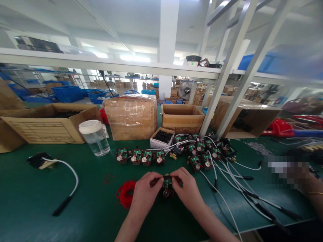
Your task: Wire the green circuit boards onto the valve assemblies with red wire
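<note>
Fingers of the left hand (148,186) and right hand (185,184) pinch a circuit unit (167,185) from both sides over the desk (88,205), probably for steadiness. Beyond, similar units (146,157) stand in a row, seemingly for easy reach, before a wrapped carton (131,117).

Circuit unit (167,187) partly hidden by fingers (154,175); co-worker's arm (315,189) cut off at right edge.

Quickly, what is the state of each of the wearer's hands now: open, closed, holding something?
Left hand: closed, pinching the upper edge of the circuit-board unit.
Right hand: closed, pinching the same edge at its other end.
</note>
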The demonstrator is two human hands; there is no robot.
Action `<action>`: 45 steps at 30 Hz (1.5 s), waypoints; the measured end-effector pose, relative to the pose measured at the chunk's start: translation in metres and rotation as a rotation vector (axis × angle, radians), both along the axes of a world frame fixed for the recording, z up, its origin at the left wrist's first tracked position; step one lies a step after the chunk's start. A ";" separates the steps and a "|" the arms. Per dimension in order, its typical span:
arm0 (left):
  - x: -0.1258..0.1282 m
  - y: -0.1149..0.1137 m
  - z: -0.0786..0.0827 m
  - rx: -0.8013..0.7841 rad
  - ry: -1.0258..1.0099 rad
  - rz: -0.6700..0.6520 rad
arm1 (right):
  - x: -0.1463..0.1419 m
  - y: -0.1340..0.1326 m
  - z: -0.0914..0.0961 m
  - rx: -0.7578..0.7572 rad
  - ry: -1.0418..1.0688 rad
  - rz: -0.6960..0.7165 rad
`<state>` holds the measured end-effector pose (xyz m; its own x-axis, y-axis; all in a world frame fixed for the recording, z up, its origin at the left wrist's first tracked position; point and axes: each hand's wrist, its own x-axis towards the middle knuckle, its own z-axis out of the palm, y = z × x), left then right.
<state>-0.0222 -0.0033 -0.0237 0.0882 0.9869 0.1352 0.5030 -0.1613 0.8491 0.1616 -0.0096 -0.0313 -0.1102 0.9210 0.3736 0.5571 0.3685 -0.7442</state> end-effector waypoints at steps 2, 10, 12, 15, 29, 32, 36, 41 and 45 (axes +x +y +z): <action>0.000 -0.001 0.001 0.003 -0.003 0.002 | -0.001 0.000 0.002 -0.004 0.009 0.016; 0.000 -0.001 0.006 0.001 -0.003 -0.005 | -0.013 0.003 0.003 -0.029 0.010 -0.003; 0.000 -0.001 0.006 0.008 0.001 -0.008 | -0.016 0.005 0.002 -0.020 0.021 -0.018; 0.000 -0.001 0.006 0.018 0.000 -0.014 | -0.018 0.007 0.003 -0.028 0.033 -0.032; -0.003 0.000 0.001 0.044 -0.010 -0.045 | 0.002 0.013 -0.003 -0.124 0.105 0.000; -0.003 -0.001 -0.001 0.070 -0.010 -0.045 | 0.003 0.011 -0.004 -0.107 0.114 0.012; -0.002 -0.002 -0.005 0.084 -0.010 -0.028 | 0.003 0.006 -0.007 -0.095 0.134 0.026; 0.000 -0.004 -0.010 0.085 -0.025 0.013 | 0.004 0.002 -0.013 -0.092 0.171 0.029; 0.000 -0.005 -0.011 0.081 -0.043 0.029 | 0.007 0.002 -0.012 -0.129 0.166 0.041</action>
<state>-0.0224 -0.0080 -0.0342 0.0524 0.9747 0.2173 0.4719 -0.2160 0.8548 0.1689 -0.0077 -0.0436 -0.0955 0.9584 0.2691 0.4095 0.2842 -0.8669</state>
